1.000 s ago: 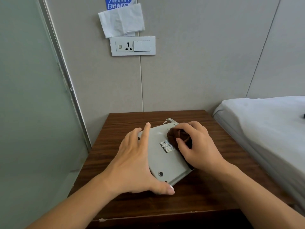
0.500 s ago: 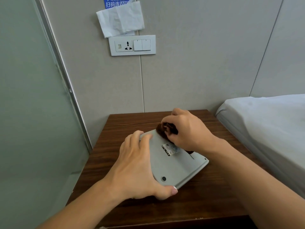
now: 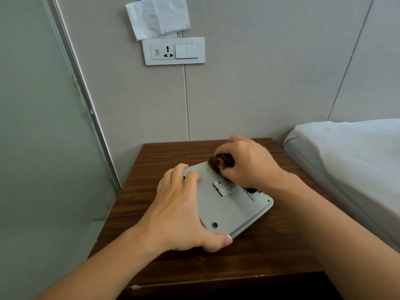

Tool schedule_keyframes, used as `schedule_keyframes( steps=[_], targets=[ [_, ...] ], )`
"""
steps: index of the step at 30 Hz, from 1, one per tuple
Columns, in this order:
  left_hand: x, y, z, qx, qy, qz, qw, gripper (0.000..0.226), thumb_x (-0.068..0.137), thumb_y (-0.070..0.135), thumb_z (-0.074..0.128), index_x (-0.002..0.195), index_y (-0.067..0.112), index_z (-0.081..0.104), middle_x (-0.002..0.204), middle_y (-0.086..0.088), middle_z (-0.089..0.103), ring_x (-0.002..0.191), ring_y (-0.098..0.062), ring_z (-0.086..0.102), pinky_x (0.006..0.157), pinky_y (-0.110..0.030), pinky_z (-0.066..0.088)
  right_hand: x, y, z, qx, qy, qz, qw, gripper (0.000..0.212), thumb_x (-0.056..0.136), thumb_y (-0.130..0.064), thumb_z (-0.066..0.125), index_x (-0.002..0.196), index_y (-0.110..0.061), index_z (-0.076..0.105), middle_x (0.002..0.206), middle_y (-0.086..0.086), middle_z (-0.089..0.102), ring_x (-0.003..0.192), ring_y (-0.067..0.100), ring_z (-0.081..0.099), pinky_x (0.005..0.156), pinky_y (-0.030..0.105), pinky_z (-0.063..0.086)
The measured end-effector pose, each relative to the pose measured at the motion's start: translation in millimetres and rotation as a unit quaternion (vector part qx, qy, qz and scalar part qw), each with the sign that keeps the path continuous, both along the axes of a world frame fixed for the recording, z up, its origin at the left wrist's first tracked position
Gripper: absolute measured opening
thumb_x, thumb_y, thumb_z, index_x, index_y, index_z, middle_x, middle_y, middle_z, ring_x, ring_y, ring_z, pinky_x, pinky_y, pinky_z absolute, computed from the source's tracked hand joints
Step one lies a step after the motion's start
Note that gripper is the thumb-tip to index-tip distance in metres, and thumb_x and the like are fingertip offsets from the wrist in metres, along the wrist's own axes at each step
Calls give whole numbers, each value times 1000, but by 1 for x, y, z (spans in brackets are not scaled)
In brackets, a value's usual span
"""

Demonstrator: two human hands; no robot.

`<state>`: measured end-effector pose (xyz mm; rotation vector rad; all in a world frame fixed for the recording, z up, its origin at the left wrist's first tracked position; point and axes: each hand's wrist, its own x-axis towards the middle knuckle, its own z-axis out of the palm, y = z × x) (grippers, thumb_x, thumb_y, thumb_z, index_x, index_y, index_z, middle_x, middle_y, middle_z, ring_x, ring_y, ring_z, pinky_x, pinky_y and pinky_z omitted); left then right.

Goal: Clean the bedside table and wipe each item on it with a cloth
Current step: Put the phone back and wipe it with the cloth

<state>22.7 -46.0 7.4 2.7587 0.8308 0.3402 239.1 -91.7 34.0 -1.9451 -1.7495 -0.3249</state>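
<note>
On the bedside table [image 3: 151,174], the left hand [image 3: 179,211] clamps a flipped white phone [image 3: 236,211]. At two o'clock, right hand [image 3: 249,165] fingers squeeze a brown cloth [image 3: 219,162].

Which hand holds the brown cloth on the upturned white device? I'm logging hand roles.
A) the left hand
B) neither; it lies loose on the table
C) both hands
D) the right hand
D: the right hand grips the brown cloth against the white device, which the left hand steadies.

One phone base [image 3: 227,204], one cloth [image 3: 220,162], two hands [image 3: 179,213].
</note>
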Motion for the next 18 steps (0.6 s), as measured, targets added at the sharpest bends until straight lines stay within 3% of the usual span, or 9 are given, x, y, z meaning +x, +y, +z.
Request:
schedule_keyframes(
  steps=[3, 6, 8, 13, 18],
  targets=[
    [1, -1, -2, 9, -11, 0, 1000, 132, 45, 90, 77, 145, 34, 11, 143, 16, 3, 141, -11, 5, 117, -31, 25, 13, 4, -5, 15, 12, -87, 996, 21, 89, -29, 64, 109, -29, 74, 98, -2, 55, 97, 30, 61, 71, 36, 49],
    [-1, 2, -3, 1, -19, -1, 1000, 135, 45, 88, 78, 148, 35, 9, 139, 17, 6, 139, -10, 8, 115, -29, 25, -3, -4, -7, 3, -18, 28, 999, 28, 85, -25, 70, 112, -31, 74, 101, -5, 57, 93, 20, 57, 73, 37, 52],
    [-1, 3, -4, -3, -24, -2, 1000, 139, 44, 88, 78, 151, 35, 5, 141, 18, 6, 140, -10, 8, 115, -29, 24, -3, -9, -5, -23, -13, 52, 998, 30, 84, -25, 72, 112, -32, 74, 101, -8, 57, 91, 15, 55, 74, 35, 51],
    [1, 1, -3, 5, -27, 0, 1000, 144, 43, 86, 80, 152, 34, 2, 142, 16, 7, 139, -10, 10, 111, -26, 22, 54, -22, -14, -46, 21, -112, 992, 22, 85, -25, 69, 106, -31, 74, 99, -3, 59, 98, 26, 63, 77, 39, 55],
    [-2, 4, -6, -8, -43, -5, 999, 149, 39, 90, 77, 153, 39, -5, 145, 16, 11, 141, -10, 12, 116, -32, 25, 62, -41, -24, 33, 88, -64, 993, 25, 87, -24, 77, 112, -29, 74, 99, -7, 61, 90, 11, 59, 79, 21, 46]
  ],
)
